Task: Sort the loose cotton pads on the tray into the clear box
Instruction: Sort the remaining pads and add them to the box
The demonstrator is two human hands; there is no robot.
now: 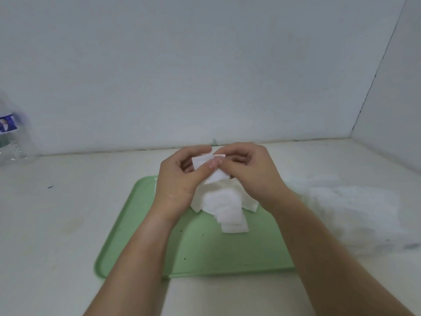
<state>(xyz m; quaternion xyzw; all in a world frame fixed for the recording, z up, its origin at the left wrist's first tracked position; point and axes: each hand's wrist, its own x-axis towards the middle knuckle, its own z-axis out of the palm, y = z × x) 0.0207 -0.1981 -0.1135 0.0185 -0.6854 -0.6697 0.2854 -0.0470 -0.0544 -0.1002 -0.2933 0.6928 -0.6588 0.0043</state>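
— Both forearms [136,258] come in from the near edge. What are the hands doing?
— I see the left hand [180,181] and right hand [252,176] pinching one cotton pad [202,161] between thumbs and curled fingers, just above the pile of pads [224,201].
— Where's the pile?
— On the far half of the green tray [141,242], mid-table [57,213].

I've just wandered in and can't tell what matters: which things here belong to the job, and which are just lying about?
Part of the job: left hand and right hand, both pinching one cotton pad; pile of cotton pads; green tray; blurred clear plastic at the right, perhaps the box.

Lying about: plastic bottle, far left on the table.
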